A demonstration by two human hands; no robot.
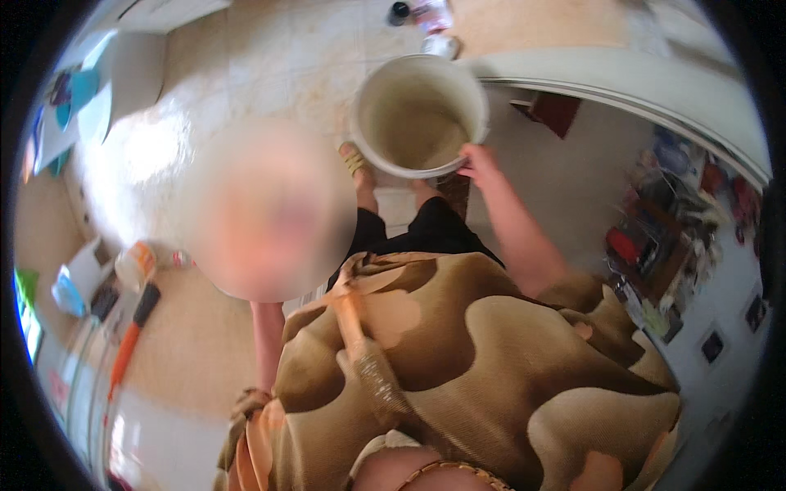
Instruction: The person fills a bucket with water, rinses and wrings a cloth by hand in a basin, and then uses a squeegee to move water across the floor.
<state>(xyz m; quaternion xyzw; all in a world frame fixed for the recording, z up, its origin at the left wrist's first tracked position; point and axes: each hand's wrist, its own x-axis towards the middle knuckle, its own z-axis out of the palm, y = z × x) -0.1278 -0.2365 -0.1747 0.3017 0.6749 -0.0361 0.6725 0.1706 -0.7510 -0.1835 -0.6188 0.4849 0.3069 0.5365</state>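
A large white bucket (384, 110) hangs before me, its open mouth facing up towards the camera. My right hand (481, 164) grips its rim at the near right side, and the inside looks dull grey-brown, with no contents I can make out. On the left, my left forearm (268, 340) reaches forward, but a large round blurred patch hides the hand and whatever it touches. A thin pale edge of something round shows at the lower side of that patch.
Left, a peach-coloured worktop (190, 362) bears an orange and black long-handled item (132, 340) and a plastic jar (135, 265). My sandalled foot (354, 161) stands on the tiled floor (264, 67). A curved-looking door track (589, 92) and mixed clutter (663, 215) lie right.
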